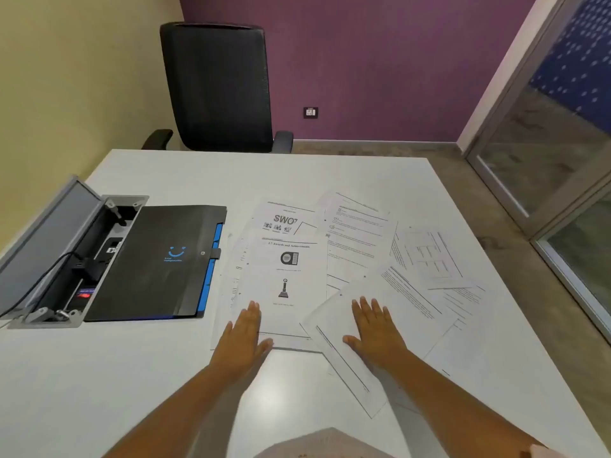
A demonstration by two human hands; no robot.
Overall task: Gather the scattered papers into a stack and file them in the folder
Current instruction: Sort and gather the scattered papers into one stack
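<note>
- Purple and cream walls frame a white table (pixel 330 173), a black office chair (pixel 218 87) pushed in at its far side and an open cable box (pixel 66 256) set into the top at left.
- Head view: the papers (pixel 357 252) lie fanned and overlapping across the middle and right of the table, some square, some skewed; the black folder (pixel 155 262) lies closed just left of them, blue tabs along its right edge.
- The left hand (pixel 243 328) rests flat, fingers straight, on the near edge of the awards sheet (pixel 287 279); the right hand (pixel 373 328) lies flat on a tilted sheet (pixel 390 312). Neither grips anything.
- Gathering looks barely begun. Done well, both palms would likely sweep inward with light pressure, drawing the outlying right-hand sheets over the central pile without creasing corners.
- Squaring the edges by tapping on the table should come before the folder is opened; loose sheets may slide on the smooth top.
</note>
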